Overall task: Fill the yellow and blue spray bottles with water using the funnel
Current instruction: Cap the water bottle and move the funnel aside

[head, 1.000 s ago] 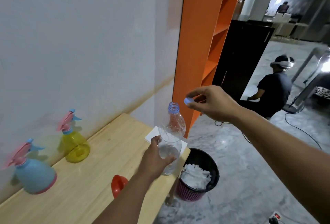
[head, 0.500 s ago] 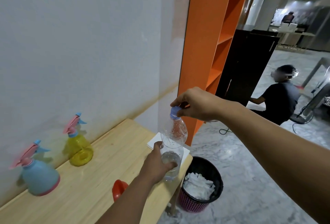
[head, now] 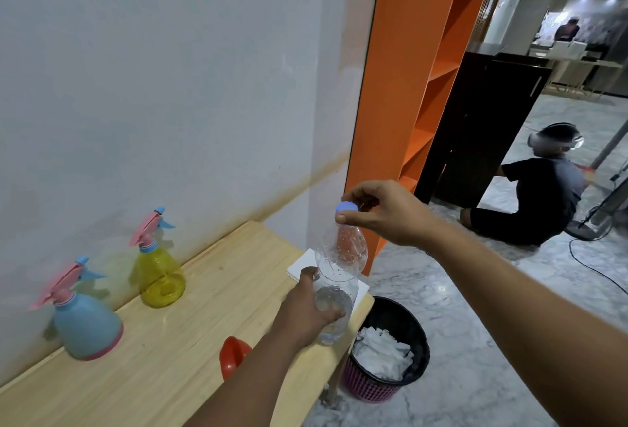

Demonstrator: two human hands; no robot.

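Observation:
My left hand [head: 307, 312] grips a clear plastic water bottle [head: 339, 277] upright over the right end of the wooden table [head: 190, 341]. My right hand [head: 384, 212] pinches the bottle's blue cap [head: 346, 208], which sits on the bottle's neck. The yellow spray bottle [head: 159, 268] and the blue spray bottle [head: 83, 318], both with pink trigger heads on, stand near the wall at the left. A red funnel [head: 232, 353] lies on the table, partly hidden behind my left forearm.
A white pad [head: 304, 267] lies at the table's right end. A black waste bin [head: 387, 348] with white paper stands on the floor beside the table. An orange shelf [head: 418, 86] rises behind. A person [head: 540, 195] sits on the floor at the right.
My right hand brought the blue cap from beside the bottle down onto its neck and now holds it there. The left hand kept its grip on the bottle.

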